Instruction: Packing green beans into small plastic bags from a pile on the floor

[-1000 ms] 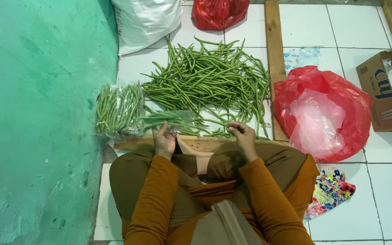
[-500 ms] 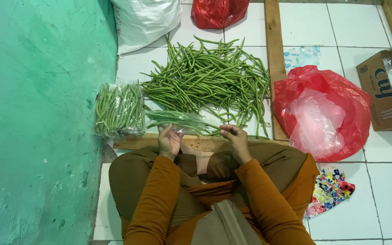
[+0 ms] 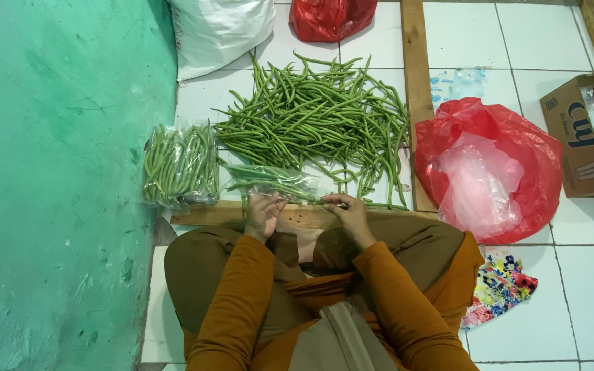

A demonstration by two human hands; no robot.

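Note:
A big heap of loose green beans [image 3: 314, 120] lies on the white tiled floor in front of me. A clear plastic bag partly filled with beans [image 3: 269, 180] lies just ahead of my knees. My left hand [image 3: 262, 213] grips the near end of that bag. My right hand [image 3: 350, 213] pinches the bag's mouth with a bean at its right side. To the left lie packed clear bags of beans [image 3: 180, 165], side by side against the wall.
A green wall [image 3: 56, 172] runs down the left. A wooden slat [image 3: 297, 216] crosses under my hands, another [image 3: 415, 82] runs away at right. A red plastic bag holding clear bags [image 3: 489, 172], a cardboard box [image 3: 582, 134], a white sack [image 3: 218, 27] and a floral cloth [image 3: 500, 288] surround me.
Both hands have drawn closer together at the bag's near end; the right hand slid left and the partly filled bag shifted slightly toward me.

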